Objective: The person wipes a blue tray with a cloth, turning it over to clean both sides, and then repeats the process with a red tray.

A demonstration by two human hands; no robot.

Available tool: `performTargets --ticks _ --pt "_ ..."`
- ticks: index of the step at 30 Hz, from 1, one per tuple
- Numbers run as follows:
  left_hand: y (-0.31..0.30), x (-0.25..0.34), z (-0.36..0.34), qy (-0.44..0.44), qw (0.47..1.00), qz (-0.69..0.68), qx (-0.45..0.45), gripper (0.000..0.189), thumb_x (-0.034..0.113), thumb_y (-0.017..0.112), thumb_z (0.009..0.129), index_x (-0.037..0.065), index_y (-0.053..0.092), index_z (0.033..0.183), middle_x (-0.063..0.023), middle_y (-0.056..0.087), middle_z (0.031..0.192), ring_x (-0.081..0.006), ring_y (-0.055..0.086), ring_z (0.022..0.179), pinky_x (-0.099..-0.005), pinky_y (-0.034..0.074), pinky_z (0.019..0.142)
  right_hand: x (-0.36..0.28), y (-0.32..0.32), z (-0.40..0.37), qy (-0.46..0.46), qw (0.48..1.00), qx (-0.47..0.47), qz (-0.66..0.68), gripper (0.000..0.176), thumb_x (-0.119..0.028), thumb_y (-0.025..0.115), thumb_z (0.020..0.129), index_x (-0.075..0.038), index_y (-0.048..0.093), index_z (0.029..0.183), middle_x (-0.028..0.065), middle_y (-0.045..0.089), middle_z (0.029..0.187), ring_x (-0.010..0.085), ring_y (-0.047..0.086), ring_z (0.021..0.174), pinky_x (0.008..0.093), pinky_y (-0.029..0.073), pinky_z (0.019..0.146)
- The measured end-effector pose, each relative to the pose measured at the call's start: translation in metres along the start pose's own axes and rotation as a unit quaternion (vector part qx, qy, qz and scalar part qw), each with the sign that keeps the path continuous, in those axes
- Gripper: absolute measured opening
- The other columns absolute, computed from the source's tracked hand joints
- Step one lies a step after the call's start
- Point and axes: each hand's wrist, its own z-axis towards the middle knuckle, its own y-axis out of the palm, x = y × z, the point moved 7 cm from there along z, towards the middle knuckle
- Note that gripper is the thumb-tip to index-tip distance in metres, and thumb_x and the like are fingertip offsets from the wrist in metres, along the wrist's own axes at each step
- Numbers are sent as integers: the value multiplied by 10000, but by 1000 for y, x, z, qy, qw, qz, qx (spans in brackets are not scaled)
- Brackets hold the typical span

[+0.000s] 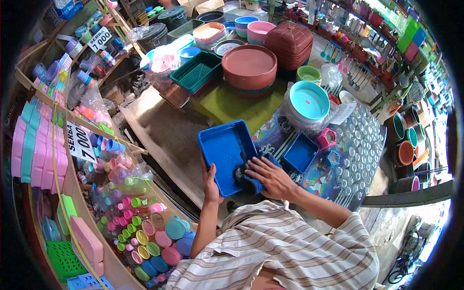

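Observation:
A blue rectangular plastic tray (224, 147) is held up tilted in front of me, its inside facing me. My left hand (211, 186) grips its lower left edge, thumb along the rim. At the lower right side of the tray, my right hand (269, 176) is pressed down on a dark blue cloth (252, 184), which touches the tray wall. A smaller blue tray (300, 152) lies on the patterned table to the right. Close by are a pink holder-like item (326, 138) and a small blue item (332, 159).
Turquoise basins (309, 100) in plastic wrap and rows of glass jars (360, 150) stand on the table at right. A brown round basin (249, 66) and a green basket (195, 72) sit farther back. Shelves of colourful bottles (140, 232) border my left.

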Motion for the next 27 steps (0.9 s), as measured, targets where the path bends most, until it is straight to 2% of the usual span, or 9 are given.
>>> performTargets --ticks 6,12,13,16,17,21,23,26,27 --pt "49 -22 -19 86 987 89 -107 762 303 590 1105 74 222 1732 -145 355 1724 -278 383 1560 -426 266 1298 25 -29 27 141 981 124 -58 1081 -243 815 739 -55 326 1685 264 268 1750 452 208 1639 556 151 1350" --pt "40 -42 -11 131 965 202 -107 805 413 584 1115 77 201 1738 -125 315 1750 -260 313 1599 -419 201 1320 -9 3 36 120 963 150 189 706 -335 490 1097 -141 256 1733 237 83 1805 488 40 1658 623 39 1317" --pt "36 -44 -7 86 988 40 -119 819 460 573 1114 96 190 1740 -126 324 1744 -265 342 1586 -436 238 1312 -13 10 33 124 950 134 255 692 -366 453 1121 -124 240 1734 220 82 1810 457 34 1666 598 38 1323" --pt "32 -40 -12 86 991 -11 -98 802 610 475 1113 148 232 1722 -111 392 1702 -258 449 1525 -457 371 1264 -33 13 27 134 928 80 338 670 -382 394 1169 -85 194 1735 184 99 1816 367 56 1682 515 53 1340" --pt "-1 -68 -3 4 993 -115 21 716 559 451 1132 191 265 1717 -79 391 1711 -253 441 1534 -447 342 1287 -48 14 24 96 918 72 377 680 -342 470 1132 -93 243 1723 199 133 1806 392 58 1678 538 67 1340" --pt "-30 -110 -9 -22 908 -337 -248 563 451 446 1152 129 452 1614 -106 572 1558 -234 591 1393 -419 458 1210 -61 7 14 27 941 68 330 952 -233 681 913 -60 209 1722 213 188 1791 428 132 1663 569 131 1339" --pt "2 -96 -20 37 977 -99 -186 585 438 436 1156 104 418 1637 -121 555 1574 -242 563 1421 -432 423 1229 -53 13 13 17 965 81 247 1095 -216 717 832 -26 117 1729 250 228 1767 462 183 1643 576 160 1333" --pt "13 -85 -30 93 969 213 -84 644 428 477 1147 62 366 1665 -137 464 1646 -253 431 1518 -425 328 1273 -20 9 20 145 912 170 345 1016 -289 745 965 9 123 1711 252 262 1754 419 224 1643 487 187 1331" --pt "6 -87 -30 91 954 279 -60 686 431 527 1133 45 348 1671 -139 391 1701 -255 326 1586 -406 269 1297 -7 16 20 176 871 185 420 858 -331 749 1013 17 308 1661 244 425 1670 348 396 1569 440 278 1287"
